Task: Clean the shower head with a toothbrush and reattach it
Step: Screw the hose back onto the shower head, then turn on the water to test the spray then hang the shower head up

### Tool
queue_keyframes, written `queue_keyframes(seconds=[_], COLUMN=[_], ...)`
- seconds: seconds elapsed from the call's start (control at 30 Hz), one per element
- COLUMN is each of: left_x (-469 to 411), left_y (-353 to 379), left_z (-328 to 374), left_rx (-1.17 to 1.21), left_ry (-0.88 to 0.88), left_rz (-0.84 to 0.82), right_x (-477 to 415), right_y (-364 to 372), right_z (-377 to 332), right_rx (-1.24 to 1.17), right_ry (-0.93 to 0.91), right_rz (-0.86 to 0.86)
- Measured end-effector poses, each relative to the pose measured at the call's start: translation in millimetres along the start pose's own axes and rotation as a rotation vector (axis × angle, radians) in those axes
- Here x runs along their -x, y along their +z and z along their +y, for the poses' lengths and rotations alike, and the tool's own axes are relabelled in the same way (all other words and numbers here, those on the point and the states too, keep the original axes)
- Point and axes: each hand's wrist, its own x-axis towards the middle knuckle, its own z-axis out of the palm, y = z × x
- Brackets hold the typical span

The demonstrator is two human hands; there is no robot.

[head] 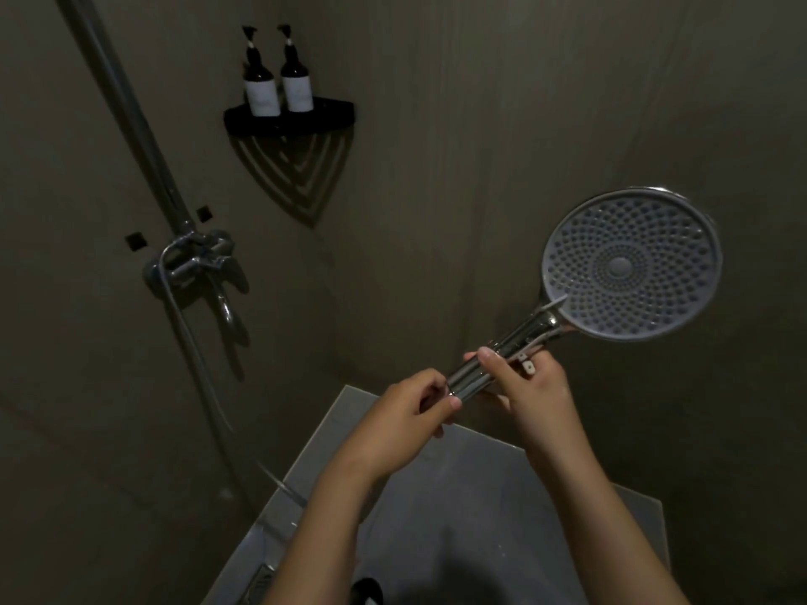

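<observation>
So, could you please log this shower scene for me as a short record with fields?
shower head: held up, grey nozzle face toward camera
handle: chrome, held by both hands
left hand: pinches handle's lower end
right hand: grips handle with toothbrush alongside
toothbrush: white, lies along handle, tip at the face's edge
hose: hangs from mixer; far end unclear
corner shelf: black, holds two pump bottles
</observation>
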Motion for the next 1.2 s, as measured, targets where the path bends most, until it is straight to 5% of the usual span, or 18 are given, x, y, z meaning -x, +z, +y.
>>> queue_keyframes(seconds=[0.23,0.53,0.97,1.07,1.2], left_x=[-83.6,-150.2,-182.3,-191.8,-198.3], left_y=[-89.4,-197.6,-226.4,-242.5,-302.6], left_z=[-55.9,-130.1,-212.6,-208.7,-190.6], left_rx=[-0.008,0.028,0.248,0.255,0.525], left_ry=[-0.055,-0.158,-0.389,-0.388,-0.319], left_rz=[-0.105,-0.033,0.029,0.179,0.602], right_x=[-95.7,-198.0,-267.7,-286.0,-305.4], right_y=[81.7,209.4,277.1,288.1,301.2], right_z=[17.2,44.9,93.5,94.0,91.5], right_rx=[-0.036,0.061,0.101,0.111,0.159], right_ry=[0.025,0.009,0.125,0.100,0.057], right_rz=[-0.032,-0.045,-0.236,-0.295,-0.359])
